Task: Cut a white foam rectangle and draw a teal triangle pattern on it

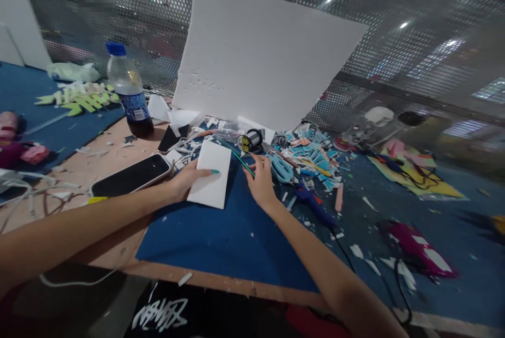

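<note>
My left hand (183, 181) grips a small white rectangular board (209, 185), which looks like foam, by its left edge, the thumb lying across its face. The board is held tilted above the blue mat (236, 243). A thin green pencil or pen (243, 163) is pinched in my right hand (260, 182), its tip pointing up and left toward the board's upper right corner. Just beyond my right hand lie a spool of wire (251, 141) and light blue-handled scissors (281, 168). To the right of my right forearm rests a blue glue gun (315, 205).
A large white board (260, 53) stands against the perforated metal screen. On the left are a phone (132, 176), a cola bottle (130, 93) and white cables. Blue and white scraps (315, 148) are heaped at the back right. A magenta device (422, 249) lies right.
</note>
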Action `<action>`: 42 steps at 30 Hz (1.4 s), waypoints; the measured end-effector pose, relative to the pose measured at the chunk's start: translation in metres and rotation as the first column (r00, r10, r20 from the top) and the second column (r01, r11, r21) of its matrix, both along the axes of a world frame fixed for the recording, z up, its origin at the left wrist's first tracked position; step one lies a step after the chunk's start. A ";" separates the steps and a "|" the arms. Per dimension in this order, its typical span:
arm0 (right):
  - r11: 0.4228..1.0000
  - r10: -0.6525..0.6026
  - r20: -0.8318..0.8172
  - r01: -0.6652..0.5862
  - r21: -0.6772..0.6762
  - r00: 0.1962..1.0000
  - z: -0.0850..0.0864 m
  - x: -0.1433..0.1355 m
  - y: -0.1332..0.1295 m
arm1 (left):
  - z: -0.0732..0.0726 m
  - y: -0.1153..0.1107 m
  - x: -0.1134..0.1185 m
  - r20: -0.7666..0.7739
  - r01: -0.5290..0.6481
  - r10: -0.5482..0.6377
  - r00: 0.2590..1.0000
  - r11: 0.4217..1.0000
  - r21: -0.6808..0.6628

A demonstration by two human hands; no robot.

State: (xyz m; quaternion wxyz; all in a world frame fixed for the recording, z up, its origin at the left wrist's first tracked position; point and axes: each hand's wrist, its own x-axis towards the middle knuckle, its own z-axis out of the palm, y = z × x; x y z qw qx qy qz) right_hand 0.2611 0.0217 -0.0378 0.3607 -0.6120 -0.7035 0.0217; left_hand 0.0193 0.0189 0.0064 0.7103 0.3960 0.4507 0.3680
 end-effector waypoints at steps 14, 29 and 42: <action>0.985 -0.162 0.277 0.136 0.110 0.947 0.008 -0.024 -0.028 | 0.002 -0.014 0.004 -0.060 -0.084 0.089 0.994 0.993 0.087; 0.916 -0.250 0.182 0.172 0.361 0.951 0.019 -0.008 -0.030 | -0.014 -0.020 -0.006 -0.170 0.034 0.007 0.985 0.970 0.240; 0.954 -0.298 0.337 0.270 0.128 0.893 0.027 0.007 -0.024 | -0.004 -0.023 -0.005 -0.371 0.345 -0.197 0.908 0.853 0.392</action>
